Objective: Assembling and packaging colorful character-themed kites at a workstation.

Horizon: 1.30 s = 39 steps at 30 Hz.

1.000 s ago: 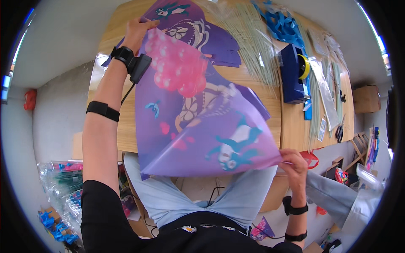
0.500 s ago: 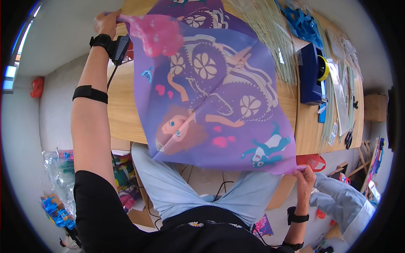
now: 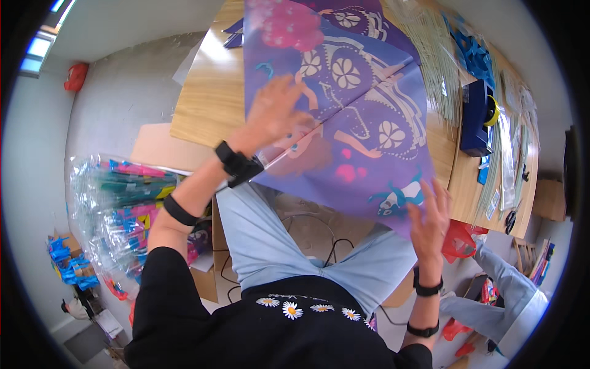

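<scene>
A wooden worktop (image 3: 206, 114) occupies the centre and right, its near edge facing the seated person's lap. A large purple printed sheet (image 3: 359, 104) lies spread on it, the near edge overhanging toward the knees. The print shows a figure in a patterned dress, a pink balloon cluster and a blue-and-white animal; a crease runs diagonally through the figure. A darker, similarly printed sheet (image 3: 398, 38) lies partly beneath its far end.

Off the worktop to the left, clear-wrapped colourful packages (image 3: 117, 212) are piled below a cardboard panel (image 3: 165, 147). On the worktop, just right of the printed sheets, lies a loose bundle of thin pale sticks (image 3: 433, 58), with blue strips (image 3: 473, 58) heaped beside it.

The left hand (image 3: 273, 117) is over the purple printed sheet, near the figure's head and arm. It is blurred; its fingers are loosely extended and grip nothing visible. Contact with the print cannot be determined. The right hand (image 3: 430, 212) is at the near right corner, beside the printed animal, fingers spread wide apart and thumb separate, with no grasp seen; whether it touches the corner cannot be told.

A dark blue tape dispenser (image 3: 476, 123) stands right of the sticks, fitted with a yellow roll (image 3: 493, 111). Dark scissors (image 3: 510, 221) lie near the worktop's near right corner.
</scene>
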Available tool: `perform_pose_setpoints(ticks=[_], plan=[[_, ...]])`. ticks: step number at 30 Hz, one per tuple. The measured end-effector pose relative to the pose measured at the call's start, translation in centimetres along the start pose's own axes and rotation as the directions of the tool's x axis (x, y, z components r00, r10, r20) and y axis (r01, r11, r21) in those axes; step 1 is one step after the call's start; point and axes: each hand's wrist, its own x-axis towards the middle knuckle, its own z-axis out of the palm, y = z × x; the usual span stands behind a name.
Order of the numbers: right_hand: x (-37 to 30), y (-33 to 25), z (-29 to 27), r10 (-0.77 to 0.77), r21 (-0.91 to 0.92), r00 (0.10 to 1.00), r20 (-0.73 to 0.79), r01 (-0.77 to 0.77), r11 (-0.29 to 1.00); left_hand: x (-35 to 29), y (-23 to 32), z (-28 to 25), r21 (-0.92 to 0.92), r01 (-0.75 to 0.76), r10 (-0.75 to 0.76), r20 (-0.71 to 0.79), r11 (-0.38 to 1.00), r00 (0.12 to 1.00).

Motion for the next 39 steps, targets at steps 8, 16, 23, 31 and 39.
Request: perform_pose_setpoints(ticks=[8, 16, 23, 31, 39], plan=[[-2.8, -1.5, 6.6, -0.022, -0.218, 0.988, 0.153, 0.055, 0.974, -1.6, -1.8, 0.9, -0.030, 0.127, -0.123, 0.103, 0.991, 0.987], [-8.0, -4.9, 6.7, -0.043, -0.076, 0.969, 0.244, 0.063, 0.995, 0.9, -4.0, 1.3, -0.070, -0.080, 0.092, 0.179, 0.994, 0.980], [0.0, -3.3, 8.1, -0.120, -0.134, 0.990, -0.069, 0.110, 0.985, 0.6, -2.1, 0.7, 0.124, -0.035, 0.013, 0.175, 0.992, 0.984], [-4.3, -7.3, 8.4, -0.074, -0.209, 0.989, 0.124, 0.099, 0.973, -7.5, 5.5, 3.0, 0.002, -0.031, 0.031, -0.012, 1.000, 0.999], [-5.0, -9.6, 7.3, -0.206, 0.051, 0.978, 0.027, 0.205, 0.978, -11.0, 4.4, 1.8, -0.171, -0.146, 0.166, 0.112, 0.974, 0.980]])
